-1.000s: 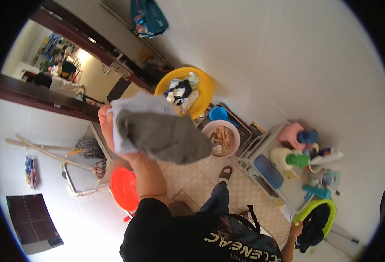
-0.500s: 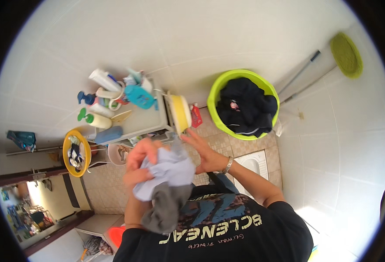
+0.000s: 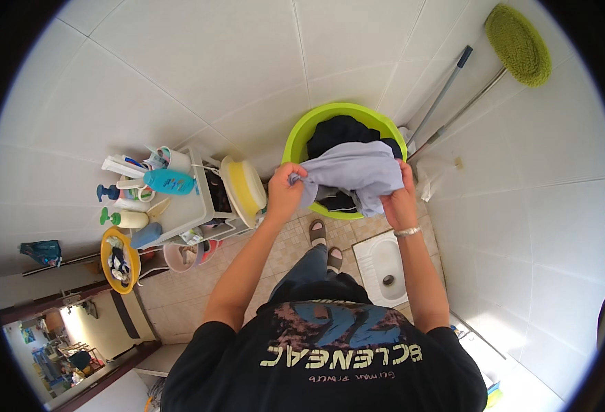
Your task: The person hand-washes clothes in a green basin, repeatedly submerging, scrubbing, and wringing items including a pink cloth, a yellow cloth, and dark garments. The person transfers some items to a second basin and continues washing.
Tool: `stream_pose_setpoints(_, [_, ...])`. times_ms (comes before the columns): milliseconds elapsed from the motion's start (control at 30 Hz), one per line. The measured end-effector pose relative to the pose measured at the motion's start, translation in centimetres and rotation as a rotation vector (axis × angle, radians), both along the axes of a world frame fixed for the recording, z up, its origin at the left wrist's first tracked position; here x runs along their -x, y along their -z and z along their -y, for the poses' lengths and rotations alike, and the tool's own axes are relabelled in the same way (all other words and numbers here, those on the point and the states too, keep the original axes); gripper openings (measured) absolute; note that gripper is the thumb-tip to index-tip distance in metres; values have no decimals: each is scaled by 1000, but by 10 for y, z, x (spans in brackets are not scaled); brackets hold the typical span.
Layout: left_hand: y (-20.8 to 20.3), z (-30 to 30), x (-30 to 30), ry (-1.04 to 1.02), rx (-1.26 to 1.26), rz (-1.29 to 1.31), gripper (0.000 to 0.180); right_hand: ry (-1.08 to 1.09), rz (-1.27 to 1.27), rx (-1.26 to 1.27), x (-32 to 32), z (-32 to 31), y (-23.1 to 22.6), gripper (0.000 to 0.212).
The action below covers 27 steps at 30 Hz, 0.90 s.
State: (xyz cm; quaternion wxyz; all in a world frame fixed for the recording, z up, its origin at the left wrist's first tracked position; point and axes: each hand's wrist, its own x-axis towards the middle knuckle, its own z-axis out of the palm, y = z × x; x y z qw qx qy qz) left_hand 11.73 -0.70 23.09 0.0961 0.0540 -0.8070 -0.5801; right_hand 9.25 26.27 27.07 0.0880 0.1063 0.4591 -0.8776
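A pale lavender-grey garment (image 3: 357, 165) is stretched between my two hands, over the lime-green tub (image 3: 295, 134). My left hand (image 3: 287, 191) pinches one end of the cloth near the tub's left rim. On the other side, my right hand (image 3: 402, 200) grips the opposite end, by the tub's right rim. Beneath the cloth, dark clothes (image 3: 340, 129) lie in the tub, partly covered. What kind of garment it is, I cannot make out.
To the left stands a grey shelf (image 3: 179, 218) with several bottles, among them a blue bottle (image 3: 168, 182). A yellow-and-white basin (image 3: 242, 192) leans against it. A yellow basket (image 3: 134, 264) holds clothes. At right are a squat toilet (image 3: 378, 257) and a green mop (image 3: 518, 44).
Both hands have moved forward and right from near my chest to above the tub. The garment, bunched up before, is now spread between them. The view has shifted as well.
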Motion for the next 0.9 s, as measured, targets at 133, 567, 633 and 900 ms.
stream_pose_setpoints(133, [32, -28, 38, -251, -8, -125, 26, -70, -2, 131, 62, 19, 12, 29])
stream_pose_setpoints(567, [81, -48, 86, -446, 219, -94, 40, -602, -643, -914, 250, 36, 154, 39])
stream_pose_setpoints(633, [119, -56, 82, -458, 214, 23, 42, -755, -789, -1171, 257, 31, 184, 44])
stream_pose_setpoints(900, [144, -125, 159, -523, -345, 147, 55, -1145, -388, -1653, 413, -141, 378, 44])
